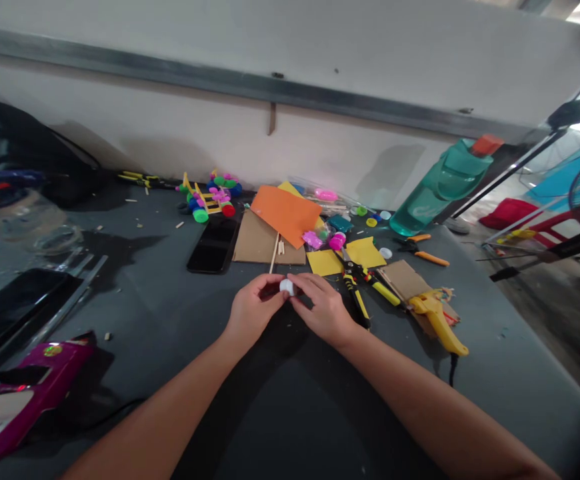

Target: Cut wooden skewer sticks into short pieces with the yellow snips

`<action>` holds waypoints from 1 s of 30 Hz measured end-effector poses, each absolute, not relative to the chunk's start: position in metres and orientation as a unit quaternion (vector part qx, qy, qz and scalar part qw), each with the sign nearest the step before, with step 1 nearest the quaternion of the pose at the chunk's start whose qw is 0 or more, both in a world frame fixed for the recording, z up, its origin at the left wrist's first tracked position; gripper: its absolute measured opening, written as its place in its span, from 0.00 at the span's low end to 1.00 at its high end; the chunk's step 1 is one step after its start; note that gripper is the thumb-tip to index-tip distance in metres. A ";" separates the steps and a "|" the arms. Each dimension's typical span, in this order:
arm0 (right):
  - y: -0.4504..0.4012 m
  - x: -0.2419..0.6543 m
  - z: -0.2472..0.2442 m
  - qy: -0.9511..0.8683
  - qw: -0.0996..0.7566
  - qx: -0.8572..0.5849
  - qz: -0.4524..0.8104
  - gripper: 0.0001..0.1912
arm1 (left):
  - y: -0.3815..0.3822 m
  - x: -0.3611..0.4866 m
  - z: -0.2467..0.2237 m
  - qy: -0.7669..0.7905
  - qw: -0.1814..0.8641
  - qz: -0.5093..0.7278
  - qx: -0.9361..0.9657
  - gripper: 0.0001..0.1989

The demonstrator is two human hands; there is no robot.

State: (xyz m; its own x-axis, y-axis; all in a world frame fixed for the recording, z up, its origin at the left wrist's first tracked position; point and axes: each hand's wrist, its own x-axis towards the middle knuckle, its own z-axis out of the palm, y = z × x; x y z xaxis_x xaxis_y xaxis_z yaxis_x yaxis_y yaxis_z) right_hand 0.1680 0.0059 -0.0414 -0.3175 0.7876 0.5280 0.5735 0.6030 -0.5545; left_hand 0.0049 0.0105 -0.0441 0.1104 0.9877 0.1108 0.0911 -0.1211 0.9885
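Note:
Both of my hands meet over the dark table (230,413) around a small white bottle cap (287,287). My left hand (254,310) pinches it from the left between thumb and fingers. From the other side, my right hand (326,308) grips it with its fingertips. A thin wooden stick (273,253) shows just beyond my left fingers; whether they touch it I cannot tell. Behind my hands lie brown cardboard (250,241) and an orange sheet (286,213). Yellow-handled pliers (357,297) lie close to my right hand on yellow paper (324,262).
On the right are a yellow glue gun (440,323), orange-handled pliers (430,257) and a teal bottle (437,190). A black phone (214,245) and colourful small models (210,197) sit back left. A magenta device (35,393) and a clear jug (25,220) stand left.

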 end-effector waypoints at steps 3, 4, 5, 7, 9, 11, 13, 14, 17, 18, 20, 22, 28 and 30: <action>0.006 0.169 -0.041 -0.804 0.397 -0.423 0.130 0.19 | 0.010 0.005 -0.045 0.469 0.472 0.475 0.576 0.12; 0.006 0.169 -0.041 -0.804 0.398 -0.423 0.130 0.19 | 0.010 0.005 -0.045 0.470 0.473 0.474 0.575 0.12; 0.006 0.169 -0.041 -0.803 0.399 -0.422 0.131 0.19 | 0.009 0.005 -0.046 0.470 0.472 0.475 0.575 0.12; 0.006 0.169 -0.041 -0.802 0.400 -0.424 0.131 0.19 | 0.009 0.005 -0.046 0.471 0.469 0.476 0.577 0.12; 0.006 0.169 -0.041 -0.799 0.404 -0.426 0.129 0.19 | 0.009 0.005 -0.046 0.470 0.466 0.477 0.578 0.11; 0.006 0.169 -0.041 -0.798 0.406 -0.426 0.128 0.18 | 0.009 0.005 -0.046 0.470 0.464 0.479 0.577 0.11; 0.006 0.169 -0.042 -0.798 0.408 -0.425 0.127 0.18 | 0.008 0.005 -0.046 0.470 0.465 0.479 0.577 0.11; 0.006 0.169 -0.042 -0.799 0.408 -0.424 0.128 0.18 | 0.008 0.005 -0.046 0.471 0.465 0.479 0.577 0.11; 0.006 0.170 -0.044 -0.799 0.413 -0.418 0.128 0.18 | 0.008 0.005 -0.047 0.472 0.460 0.478 0.580 0.11; 0.006 0.170 -0.044 -0.799 0.415 -0.416 0.127 0.18 | 0.008 0.005 -0.048 0.473 0.457 0.478 0.582 0.11; 0.007 0.170 -0.045 -0.798 0.420 -0.414 0.125 0.17 | 0.008 0.006 -0.048 0.474 0.451 0.476 0.587 0.11; 0.007 0.170 -0.046 -0.794 0.427 -0.414 0.125 0.17 | 0.008 0.006 -0.048 0.475 0.445 0.473 0.594 0.11; 0.009 0.170 -0.046 -0.773 0.455 -0.419 0.143 0.17 | 0.007 0.007 -0.044 0.460 0.462 0.480 0.587 0.12; 0.009 0.169 -0.045 -0.774 0.454 -0.418 0.140 0.17 | 0.006 0.009 -0.041 0.459 0.474 0.484 0.575 0.13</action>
